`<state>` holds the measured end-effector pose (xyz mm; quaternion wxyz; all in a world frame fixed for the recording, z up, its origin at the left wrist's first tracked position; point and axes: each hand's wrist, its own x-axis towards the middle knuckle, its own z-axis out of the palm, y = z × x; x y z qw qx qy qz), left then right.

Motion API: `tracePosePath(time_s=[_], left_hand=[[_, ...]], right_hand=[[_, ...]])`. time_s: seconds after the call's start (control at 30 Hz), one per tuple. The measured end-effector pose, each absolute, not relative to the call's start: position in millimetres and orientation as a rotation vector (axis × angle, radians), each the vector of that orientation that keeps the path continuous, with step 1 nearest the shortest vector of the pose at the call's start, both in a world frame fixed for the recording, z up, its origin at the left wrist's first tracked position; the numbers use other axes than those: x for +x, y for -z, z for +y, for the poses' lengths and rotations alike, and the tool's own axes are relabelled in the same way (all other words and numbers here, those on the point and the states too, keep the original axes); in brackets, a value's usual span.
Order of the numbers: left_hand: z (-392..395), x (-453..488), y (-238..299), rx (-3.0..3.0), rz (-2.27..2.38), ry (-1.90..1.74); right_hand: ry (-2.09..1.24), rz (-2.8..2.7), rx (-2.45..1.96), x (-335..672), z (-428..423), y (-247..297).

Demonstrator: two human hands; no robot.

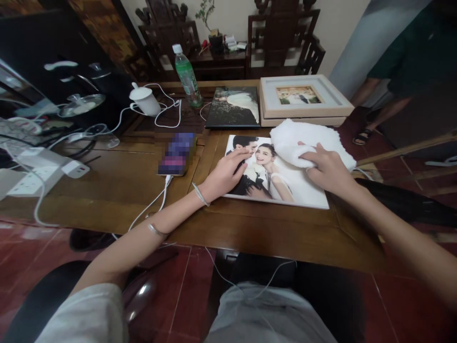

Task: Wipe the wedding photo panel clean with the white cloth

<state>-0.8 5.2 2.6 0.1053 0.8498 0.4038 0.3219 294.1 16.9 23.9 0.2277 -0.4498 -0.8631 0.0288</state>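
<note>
A large printed photo panel (285, 186) lies flat on the wooden table (124, 190). My left hand (224, 174) rests on its left edge with the fingers curled down onto the print, holding it steady. My right hand (326, 166) presses a fluffy white cloth (303, 140) onto the panel's upper right part, fingers bent over the cloth.
Behind the panel lie a dark photo album (233, 107) and a stack of white framed pictures (303, 100). A green bottle (186, 76), a white cup (144, 100), cables, a phone (176, 155) and a power strip (39, 174) sit to the left. Another person stands at the far right (400, 81).
</note>
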Motion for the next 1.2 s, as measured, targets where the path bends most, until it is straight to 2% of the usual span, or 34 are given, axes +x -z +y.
tracePosePath(time_s=[0.37, 0.83, 1.2], left_hand=[[5.0, -0.9, -3.4, 2.496, 1.194, -0.934], [5.4, -2.3, -5.8, 2.507, 1.176, -0.899], [6.6, -3.0, -2.6, 2.546, 1.153, -0.89]], right_hand=[[-0.112, -2.45, -0.983, 296.0, -81.4, -26.0], [-0.055, -2.429, -0.931, 294.0, -75.6, -20.9], [-0.148, -2.46, -0.921, 288.5, -90.2, -26.3]])
